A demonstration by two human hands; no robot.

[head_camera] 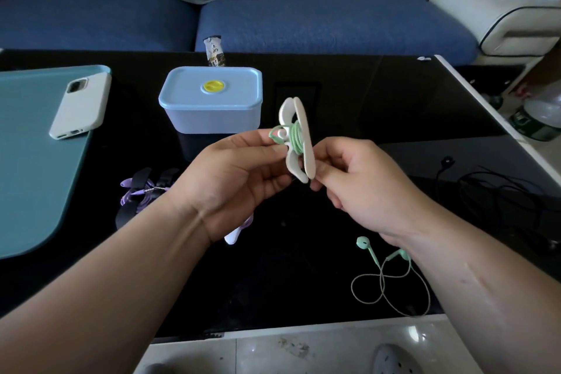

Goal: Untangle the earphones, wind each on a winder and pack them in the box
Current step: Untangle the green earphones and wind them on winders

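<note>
Hands either side of white winder

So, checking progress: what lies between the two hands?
A white winder wound with green earphone cable, held by the left hand and right hand; head view shows it.

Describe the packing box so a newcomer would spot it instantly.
Find the black table in front of the blue sofa. Near its far edge, right of the white phone, stands the box. It is the only pale blue lidded container, with a yellow round plug in its lid.
</note>
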